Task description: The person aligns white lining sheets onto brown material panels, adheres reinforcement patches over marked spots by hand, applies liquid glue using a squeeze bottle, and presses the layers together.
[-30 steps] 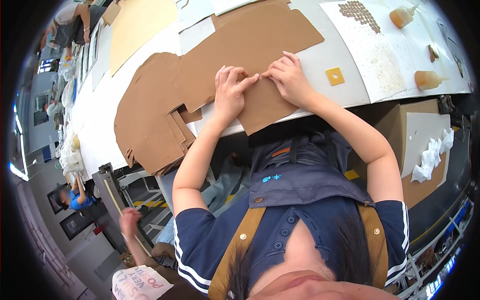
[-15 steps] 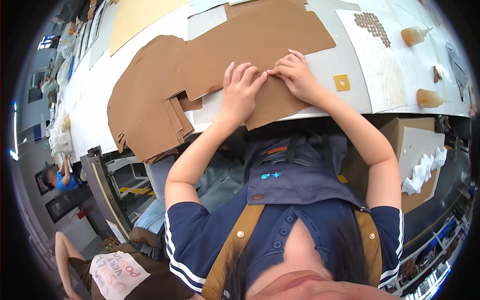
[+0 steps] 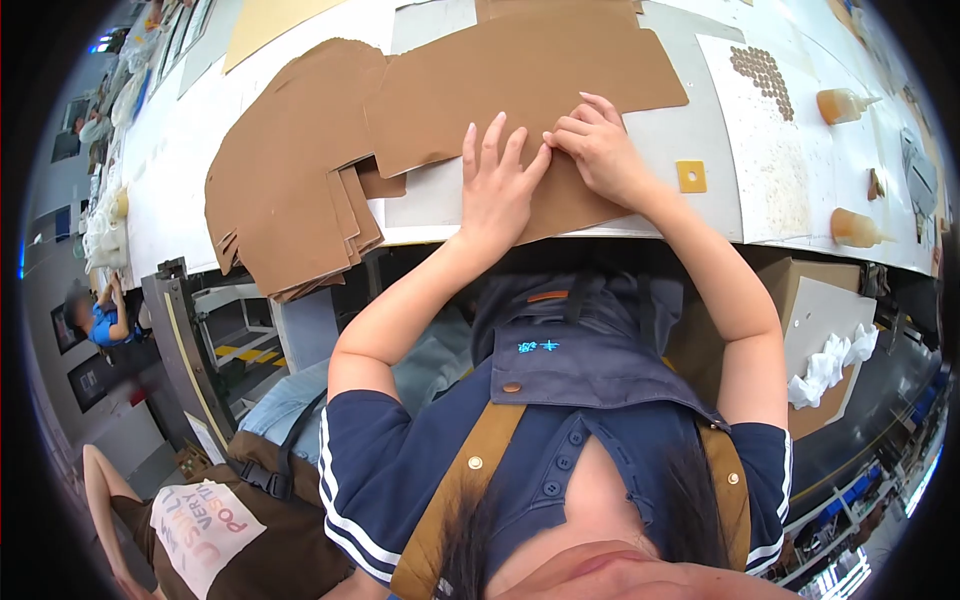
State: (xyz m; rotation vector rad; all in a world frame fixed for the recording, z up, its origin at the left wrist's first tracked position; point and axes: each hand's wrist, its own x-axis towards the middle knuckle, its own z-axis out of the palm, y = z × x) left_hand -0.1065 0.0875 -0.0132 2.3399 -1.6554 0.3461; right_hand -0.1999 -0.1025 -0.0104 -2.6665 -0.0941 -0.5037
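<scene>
Two bare hands work in front of the dark apron [image 3: 590, 365], and from my distant post behind the head camera I see their fingertips nearly touching above a small brown piece [image 3: 580, 207], its near end at the front edge of the white surface [image 3: 170, 170]. The right hand [image 3: 605, 155] appears curled into a pinch at the piece's far end; the left hand [image 3: 500, 195] has its outer fingers spread and one fingertip lowered beside the right's, and I cannot tell whether its hidden thumb grips anything. To work this well, I would hold both sets of fingertips close, press lightly and evenly, and let the spread fingers steady the material so the edge does not skew or crease. To the left, a brown stack [image 3: 280, 160] shows smooth, matte, leather-like layers with rounded and notched outlines. A large brown sheet [image 3: 510, 75] lies flat beyond the hands, partly over a grey board [image 3: 660, 135]. To the right I see a flat yellow square [image 3: 683, 182] with a round hole, then amber-filled bottles [image 3: 840, 106] with narrow nozzles and small brown discs [image 3: 763, 80] clustered on speckled white paper [image 3: 770, 165].
</scene>
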